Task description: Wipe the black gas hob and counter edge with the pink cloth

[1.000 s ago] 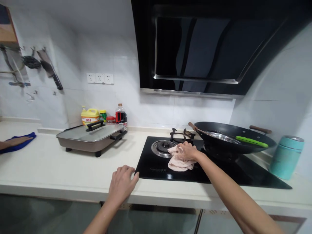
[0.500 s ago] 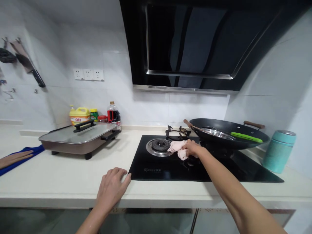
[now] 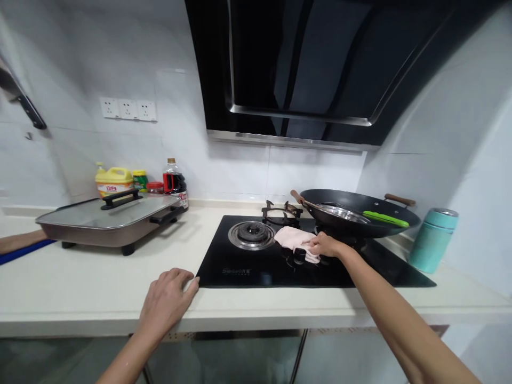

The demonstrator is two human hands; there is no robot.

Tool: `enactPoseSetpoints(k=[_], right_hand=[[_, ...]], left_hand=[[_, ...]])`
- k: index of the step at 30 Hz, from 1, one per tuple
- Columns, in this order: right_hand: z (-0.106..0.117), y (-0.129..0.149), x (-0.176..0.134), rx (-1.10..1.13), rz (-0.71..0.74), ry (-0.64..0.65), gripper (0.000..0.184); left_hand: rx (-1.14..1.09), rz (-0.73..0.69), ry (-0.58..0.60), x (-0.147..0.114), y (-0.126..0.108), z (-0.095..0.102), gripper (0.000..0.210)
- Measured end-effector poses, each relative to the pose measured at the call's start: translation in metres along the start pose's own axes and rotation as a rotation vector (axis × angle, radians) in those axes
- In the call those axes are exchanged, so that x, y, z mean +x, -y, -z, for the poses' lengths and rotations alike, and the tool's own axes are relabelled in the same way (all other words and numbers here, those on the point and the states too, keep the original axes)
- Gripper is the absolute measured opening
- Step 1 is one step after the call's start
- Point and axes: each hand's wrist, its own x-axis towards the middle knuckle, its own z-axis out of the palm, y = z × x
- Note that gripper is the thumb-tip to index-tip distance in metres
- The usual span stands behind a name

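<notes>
Resting on the pale counter near its front edge, our left hand is loosely open and holds nothing that we can see; its fingers curl slightly, and its thumb reaches the near left corner of the black glass stove. A little farther in, our right hand has its fingers closed on the right end of a cloth. We see a soft, pale pink cloth, plain and matte, lying across the middle of the stove. Its left part spreads fairly flat, narrowing to a tip at the metal ring of the left burner; its right part gathers into creases by our fingers and folds down beside a black knob.

To our far left, another person's forearm reaches behind a lidded brown electric pan, above a strip of blue cloth; the hand is hidden from us. To our right, a wide black wok sits on the stove, a bright green handle lying in it, with a turquoise flask nearby. Behind the cloth stands a black pot stand. Over everything slopes a glossy black range hood.
</notes>
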Motion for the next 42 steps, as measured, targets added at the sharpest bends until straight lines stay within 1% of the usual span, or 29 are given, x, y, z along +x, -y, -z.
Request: enactPoseSetpoints(k=[4,8,12,15,18,20,23,28,31,32,34,36,37,38,39,41,42], right_hand=[[-0.001,0.001,0.009,0.019,-0.041,0.049,0.022],[0.006,-0.011,0.009,0.023,-0.09,0.076,0.035],[0.004,-0.026,0.005,0.009,-0.13,0.054,0.037],[0.0,-0.036,0.001,0.001,-0.145,0.033,0.038],[-0.004,-0.045,-0.006,-0.014,-0.145,-0.018,0.04],[-0.005,-0.052,-0.015,-0.035,-0.153,-0.052,0.04],[-0.007,-0.069,-0.037,-0.078,-0.17,-0.078,0.047],[-0.011,-0.108,-0.091,-0.15,-0.209,-0.115,0.049],[-0.011,-0.123,-0.118,-0.182,-0.244,-0.136,0.05],[-0.011,-0.124,-0.124,-0.196,-0.256,-0.154,0.049],[-0.011,-0.118,-0.129,-0.244,-0.254,-0.256,0.045],[-0.011,-0.104,-0.126,-0.285,-0.189,-0.399,0.049],[-0.011,-0.096,-0.122,-0.29,-0.141,-0.436,0.055],[-0.011,-0.087,-0.117,-0.283,-0.098,-0.421,0.061],[-0.011,-0.079,-0.112,-0.27,-0.067,-0.359,0.065],[-0.011,-0.065,-0.103,-0.26,-0.047,-0.204,0.064],[-0.012,-0.061,-0.101,-0.264,-0.042,-0.154,0.062]], left_hand=[[-0.003,0.016,0.023,0.001,-0.001,0.003,0.045],[-0.005,0.027,0.015,0.002,0.0,0.002,0.044],[-0.011,0.036,-0.023,0.002,0.003,-0.001,0.042],[-0.019,0.028,-0.018,0.002,0.005,-0.002,0.043],[-0.023,0.027,-0.012,0.003,0.006,-0.002,0.044],[-0.022,0.029,-0.016,0.003,0.007,-0.003,0.045],[-0.016,0.023,-0.01,0.004,0.008,-0.003,0.046],[0.016,0.009,0.013,0.006,0.006,-0.005,0.049],[0.034,0.004,0.035,0.008,0.006,-0.006,0.05],[0.04,0.002,0.044,0.009,0.007,-0.006,0.051],[0.051,0.004,0.052,0.01,0.008,-0.007,0.05],[0.052,0.003,0.05,0.01,0.01,-0.007,0.05],[0.05,0.002,0.05,0.01,0.011,-0.007,0.049],[0.049,0.002,0.055,0.01,0.012,-0.008,0.049],[0.048,0.002,0.059,0.011,0.014,-0.008,0.048],[0.051,0.005,0.063,0.012,0.017,-0.009,0.046],[0.052,0.008,0.065,0.013,0.019,-0.01,0.045]])
